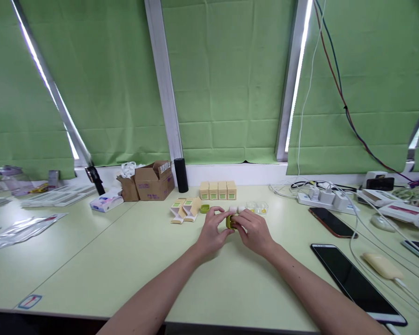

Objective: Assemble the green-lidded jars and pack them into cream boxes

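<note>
Green case between left hand and right hand, fingers curled

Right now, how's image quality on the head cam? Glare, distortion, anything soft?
Head view: bright daylight slits between the green blinds blow out; wide-angle lens bows the window frames outward; the table is evenly lit with faint shadows; the small green case between left hand and right hand is small and slightly soft.

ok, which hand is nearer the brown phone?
Right. The right hand is just left of the brown phone; the left hand sits farther left, beyond the green piece.
</note>
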